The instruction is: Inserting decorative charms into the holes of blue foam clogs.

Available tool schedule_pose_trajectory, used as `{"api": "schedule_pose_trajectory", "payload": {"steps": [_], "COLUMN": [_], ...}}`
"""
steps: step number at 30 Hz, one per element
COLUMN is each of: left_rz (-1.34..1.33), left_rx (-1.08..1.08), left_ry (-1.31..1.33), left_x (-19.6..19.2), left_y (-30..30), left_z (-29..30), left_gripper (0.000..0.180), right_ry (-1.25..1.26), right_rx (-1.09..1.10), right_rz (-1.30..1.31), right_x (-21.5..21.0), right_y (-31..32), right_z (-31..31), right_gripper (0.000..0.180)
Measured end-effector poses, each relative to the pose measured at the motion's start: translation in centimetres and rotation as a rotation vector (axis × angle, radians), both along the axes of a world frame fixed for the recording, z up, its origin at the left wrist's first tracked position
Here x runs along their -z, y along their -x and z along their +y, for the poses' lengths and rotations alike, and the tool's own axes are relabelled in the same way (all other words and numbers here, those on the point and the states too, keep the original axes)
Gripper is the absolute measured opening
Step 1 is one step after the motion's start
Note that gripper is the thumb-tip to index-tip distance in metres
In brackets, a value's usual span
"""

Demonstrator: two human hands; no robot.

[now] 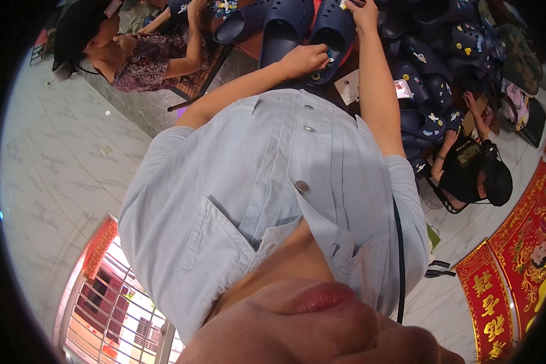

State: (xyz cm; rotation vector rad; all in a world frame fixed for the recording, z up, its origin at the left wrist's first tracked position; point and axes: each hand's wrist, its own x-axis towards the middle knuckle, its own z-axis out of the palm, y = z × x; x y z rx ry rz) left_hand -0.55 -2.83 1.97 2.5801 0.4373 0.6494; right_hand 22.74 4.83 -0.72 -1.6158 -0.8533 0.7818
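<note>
A dark blue clog (334, 37) with a holed toe lies before me at the top of the view, its toe pointing away. My left hand (306, 61) is closed at its heel opening, with fingertips pinched by a small white and blue charm (330, 56). At the toe's right side, my right hand (363, 14) grips the clog next to a small pale yellow charm (343, 5); the picture's upper edge cuts off part of this area. Two more dark blue clogs, one upright beside it (281, 35) and one farther left (236, 25), sit to the left without my touching them.
A heap of dark blue clogs with colourful charms (434, 85) covers the right side. A phone (403, 89) lies near my right forearm. One person in a patterned top (158, 64) sits at left; another in black (467, 164) sits at right, hands at the heap.
</note>
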Motion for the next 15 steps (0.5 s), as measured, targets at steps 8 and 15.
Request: {"api": "schedule_pose_trajectory", "payload": {"steps": [8, 15], "left_rz": [0.001, -0.030], "left_rx": [-0.005, -0.007], "left_ry": [-0.054, -0.050], "left_x": [0.6, 0.4], "left_y": [0.3, 0.0], "left_z": [-0.1, -0.3], "left_gripper": [0.018, 0.015], "right_ry": [0.167, -0.159], "right_rx": [0.113, 0.095], "right_rz": [-0.217, -0.611], "right_x": [-1.7, -1.8], "right_y": [1.8, 1.7], "right_z": [0.4, -1.5], "right_gripper": [0.025, 0.012]}}
